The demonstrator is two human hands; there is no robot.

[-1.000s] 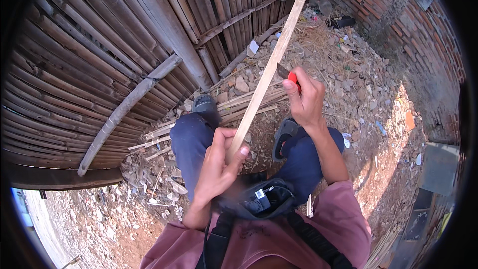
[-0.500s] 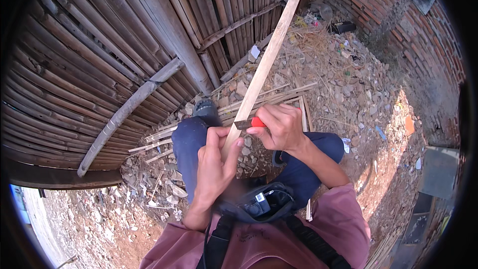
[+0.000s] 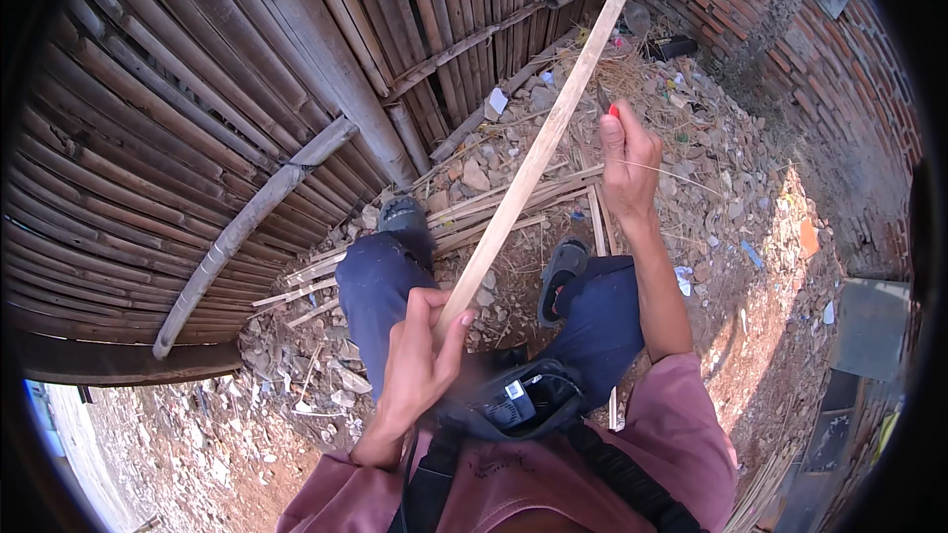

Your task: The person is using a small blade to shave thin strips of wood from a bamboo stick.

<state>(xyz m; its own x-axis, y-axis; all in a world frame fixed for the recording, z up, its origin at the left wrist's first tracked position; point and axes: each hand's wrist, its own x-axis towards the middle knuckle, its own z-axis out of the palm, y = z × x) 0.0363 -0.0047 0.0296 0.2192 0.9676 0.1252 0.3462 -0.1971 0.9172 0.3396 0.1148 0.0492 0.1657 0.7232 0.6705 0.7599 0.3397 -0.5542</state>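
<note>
A long, pale bamboo strip [image 3: 541,153] runs slantwise from my lap toward the far right. My left hand [image 3: 423,350] is closed round its near end, thumb on one side and fingers on the other. My right hand [image 3: 632,163] is raised to the right of the strip, apart from it. In that fist is a knife [image 3: 613,111] with a red handle; the fist covers most of it, and its dark blade points away beside the strip. A thin, curved shaving [image 3: 676,176] shows by my right wrist.
Several cut bamboo strips [image 3: 494,205] lie on the rubble beyond my feet. A bamboo wall [image 3: 197,168] with a pole brace [image 3: 247,222] rises on the left, a brick wall [image 3: 839,69] on the right. An open black bag [image 3: 523,400] rests at my waist.
My right hand with the knife has moved away from me along the strip and off to its right. The strip's far end has swung slightly right; my left hand still holds the near end.
</note>
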